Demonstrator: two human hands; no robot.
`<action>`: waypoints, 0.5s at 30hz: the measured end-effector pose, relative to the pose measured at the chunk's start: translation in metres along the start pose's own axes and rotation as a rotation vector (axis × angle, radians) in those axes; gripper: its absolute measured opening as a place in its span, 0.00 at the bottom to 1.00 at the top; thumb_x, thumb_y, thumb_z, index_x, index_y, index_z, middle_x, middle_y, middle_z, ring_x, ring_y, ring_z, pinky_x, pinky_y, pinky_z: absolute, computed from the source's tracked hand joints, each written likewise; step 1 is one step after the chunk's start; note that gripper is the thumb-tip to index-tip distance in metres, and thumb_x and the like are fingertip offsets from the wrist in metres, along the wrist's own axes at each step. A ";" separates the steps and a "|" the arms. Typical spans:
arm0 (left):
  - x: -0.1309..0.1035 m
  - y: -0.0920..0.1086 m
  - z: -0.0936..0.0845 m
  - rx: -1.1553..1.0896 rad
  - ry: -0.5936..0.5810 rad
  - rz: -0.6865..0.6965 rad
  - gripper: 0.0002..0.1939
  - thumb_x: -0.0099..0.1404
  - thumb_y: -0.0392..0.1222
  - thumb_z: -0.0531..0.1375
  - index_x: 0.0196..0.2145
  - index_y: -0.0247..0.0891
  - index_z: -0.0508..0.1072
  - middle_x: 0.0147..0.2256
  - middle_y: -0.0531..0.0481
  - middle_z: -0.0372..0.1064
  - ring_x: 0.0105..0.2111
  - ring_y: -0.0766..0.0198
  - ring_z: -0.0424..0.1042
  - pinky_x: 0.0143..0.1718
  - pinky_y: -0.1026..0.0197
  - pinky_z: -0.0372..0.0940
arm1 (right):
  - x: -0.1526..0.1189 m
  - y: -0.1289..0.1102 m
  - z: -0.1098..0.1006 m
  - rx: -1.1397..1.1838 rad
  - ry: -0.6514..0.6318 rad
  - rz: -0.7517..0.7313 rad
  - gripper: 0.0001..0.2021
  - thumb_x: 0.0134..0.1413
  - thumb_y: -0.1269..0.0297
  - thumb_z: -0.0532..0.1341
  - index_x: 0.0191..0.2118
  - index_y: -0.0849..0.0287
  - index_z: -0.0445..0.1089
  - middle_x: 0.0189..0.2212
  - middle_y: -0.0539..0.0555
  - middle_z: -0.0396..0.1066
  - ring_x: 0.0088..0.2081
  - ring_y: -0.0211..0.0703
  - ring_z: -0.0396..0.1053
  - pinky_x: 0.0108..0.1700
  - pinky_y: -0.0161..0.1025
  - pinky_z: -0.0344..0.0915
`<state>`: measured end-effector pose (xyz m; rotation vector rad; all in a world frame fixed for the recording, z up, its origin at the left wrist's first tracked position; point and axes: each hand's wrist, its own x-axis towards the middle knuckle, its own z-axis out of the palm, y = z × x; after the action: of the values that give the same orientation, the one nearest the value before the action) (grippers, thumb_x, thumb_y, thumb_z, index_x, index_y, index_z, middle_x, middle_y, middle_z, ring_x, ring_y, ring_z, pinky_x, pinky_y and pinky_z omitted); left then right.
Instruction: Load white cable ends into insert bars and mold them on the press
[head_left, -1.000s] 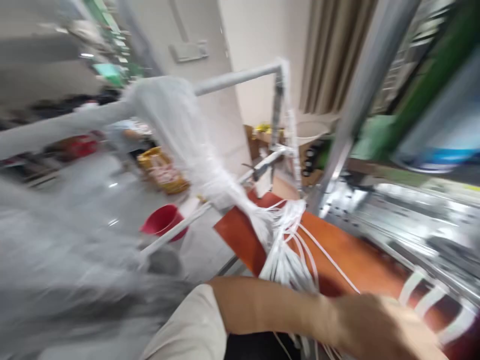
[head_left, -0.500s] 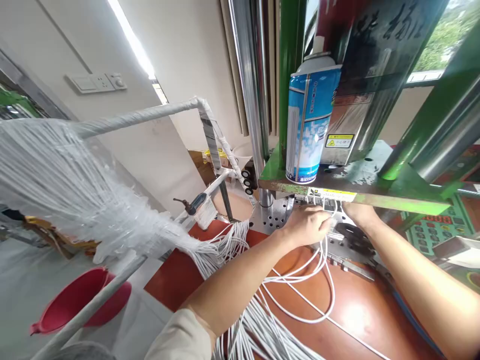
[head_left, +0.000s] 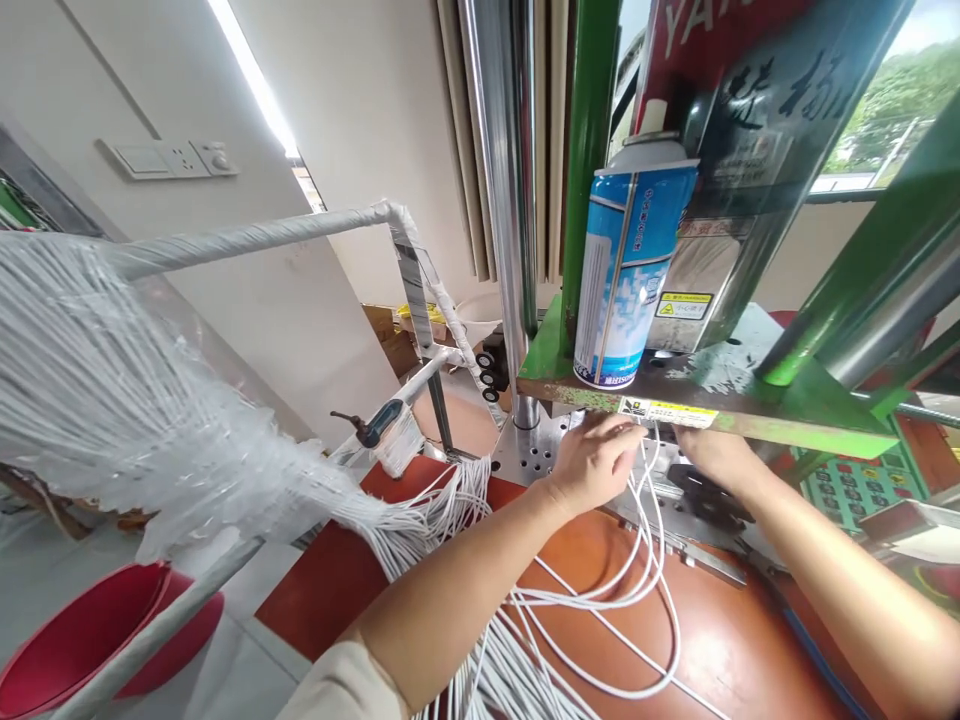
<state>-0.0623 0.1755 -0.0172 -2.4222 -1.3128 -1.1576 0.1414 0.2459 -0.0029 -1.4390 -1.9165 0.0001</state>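
White cables [head_left: 654,550] rise in loose loops from the tabletop to the metal mould area [head_left: 660,460] under the press's green upper plate [head_left: 795,415]. My left hand [head_left: 596,462] is beside these cables at the plate's front edge, its fingers bent and pressed together. Whatever they pinch is hidden. On the other side of the cables, my right hand [head_left: 712,455] reaches in beneath the plate, which covers its fingertips. A black round part [head_left: 705,488] lies just below my right wrist on the metal bed.
A blue spray can [head_left: 630,270] stands on the green plate. Bundled white cables [head_left: 442,510] cross the brown table [head_left: 315,600] from a wrapped rack [head_left: 262,238] at left. A red bucket [head_left: 90,630] is on the floor; a button panel [head_left: 862,490] sits at right.
My left hand has shifted slightly left and down relative to the plate, and the cable loops have swung a little. My right hand stays under the plate. The camera view has also shifted.
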 end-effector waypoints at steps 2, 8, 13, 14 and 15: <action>-0.001 0.000 -0.003 0.080 0.030 -0.082 0.14 0.72 0.35 0.54 0.48 0.40 0.78 0.43 0.45 0.78 0.44 0.56 0.76 0.42 0.58 0.72 | -0.026 -0.013 -0.006 -0.058 -0.001 -0.022 0.19 0.70 0.54 0.52 0.47 0.64 0.74 0.43 0.67 0.74 0.46 0.57 0.73 0.49 0.51 0.69; -0.009 0.014 0.000 0.221 -0.136 -0.298 0.22 0.77 0.45 0.49 0.61 0.31 0.68 0.34 0.42 0.79 0.32 0.55 0.79 0.34 0.57 0.72 | -0.078 -0.051 0.000 -0.320 -0.178 -0.016 0.25 0.69 0.62 0.49 0.66 0.64 0.62 0.47 0.65 0.77 0.35 0.52 0.77 0.34 0.44 0.70; -0.014 0.013 0.007 0.276 -0.269 -0.275 0.29 0.71 0.38 0.52 0.67 0.24 0.59 0.32 0.41 0.79 0.30 0.54 0.79 0.30 0.57 0.71 | -0.064 -0.054 -0.002 -0.395 -0.184 -0.043 0.22 0.66 0.67 0.51 0.61 0.62 0.69 0.42 0.62 0.78 0.35 0.53 0.76 0.36 0.45 0.70; -0.013 0.010 0.007 0.276 -0.281 -0.268 0.30 0.70 0.36 0.53 0.67 0.24 0.58 0.32 0.41 0.79 0.30 0.53 0.80 0.31 0.57 0.71 | -0.062 -0.055 -0.005 -0.403 -0.174 -0.065 0.21 0.67 0.67 0.51 0.60 0.62 0.70 0.43 0.63 0.77 0.38 0.54 0.76 0.39 0.46 0.70; -0.012 0.008 0.008 0.272 -0.286 -0.262 0.31 0.69 0.34 0.53 0.67 0.25 0.58 0.32 0.42 0.79 0.31 0.53 0.80 0.32 0.56 0.71 | -0.061 -0.055 -0.007 -0.410 -0.160 -0.086 0.20 0.68 0.66 0.50 0.58 0.62 0.71 0.46 0.65 0.75 0.43 0.56 0.75 0.43 0.48 0.70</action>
<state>-0.0560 0.1662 -0.0292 -2.3244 -1.7849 -0.6374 0.1059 0.1720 -0.0081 -1.6587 -2.1990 -0.3459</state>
